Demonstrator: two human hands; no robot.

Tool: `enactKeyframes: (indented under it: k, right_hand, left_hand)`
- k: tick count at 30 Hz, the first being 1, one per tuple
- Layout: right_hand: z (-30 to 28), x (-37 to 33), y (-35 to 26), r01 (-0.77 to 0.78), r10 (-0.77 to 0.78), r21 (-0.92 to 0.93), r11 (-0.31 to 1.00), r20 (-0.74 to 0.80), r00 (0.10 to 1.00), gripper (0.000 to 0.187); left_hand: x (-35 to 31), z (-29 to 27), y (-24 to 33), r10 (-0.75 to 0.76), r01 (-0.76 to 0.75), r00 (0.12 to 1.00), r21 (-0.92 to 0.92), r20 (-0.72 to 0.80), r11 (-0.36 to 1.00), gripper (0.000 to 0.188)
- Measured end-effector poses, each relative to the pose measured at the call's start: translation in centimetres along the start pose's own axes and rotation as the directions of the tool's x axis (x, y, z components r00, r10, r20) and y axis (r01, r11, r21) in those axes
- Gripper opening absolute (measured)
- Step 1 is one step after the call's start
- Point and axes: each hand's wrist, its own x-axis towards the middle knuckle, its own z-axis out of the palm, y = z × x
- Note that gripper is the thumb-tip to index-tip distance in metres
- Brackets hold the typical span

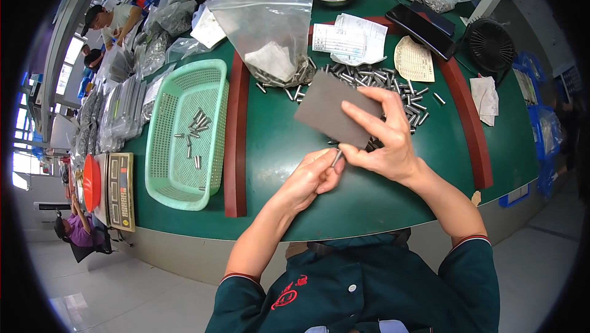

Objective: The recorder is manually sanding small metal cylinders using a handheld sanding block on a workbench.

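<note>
Sheet (338, 108), flat and dark grey, is clasped by the right hand (387, 136), whose fingers are spread across its right part. One small metal pin (336, 158) is pinched between the thumb and fingers of the left hand (313, 178), just below the sheet's near edge. The two hands are held close together over the green table (276, 142) — whether the pin is touched by the right thumb cannot be told. Part of a pile of pins (361, 75) is hidden behind the sheet. More pins are held in the mint-green basket (215, 142) on the left. The middle area is flanked by a left red strip (236, 148) and a right red strip (470, 111) — papers (353, 41) and a clear bag (264, 25) are laid farther off.
</note>
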Motion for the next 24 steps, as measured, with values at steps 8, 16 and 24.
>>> enactKeyframes:
  k: [8,16,24]
  right_hand:
    - [-1.2,-0.6,1.9,-0.193,0.191,-0.01,0.981,-0.119,0.974,0.055]
    - [-1.0,-0.8,1.1,-0.139,0.139,-0.011,0.99,0.049,0.989,0.059]
    - [-0.6,-0.3,1.7,-0.117,0.116,-0.076,0.99,-0.013,0.993,0.052]
  left_hand:
    - [0.1,-0.9,0.7,0.015,-0.013,1.0,-0.219,0.008,0.976,0.035]
    - [-0.1,-1.5,0.6,0.005,0.0,1.0,-0.291,0.018,0.957,0.035]
    - [-0.3,0.5,-0.2,0.241,-0.17,0.97,0.621,-0.031,0.765,0.034]
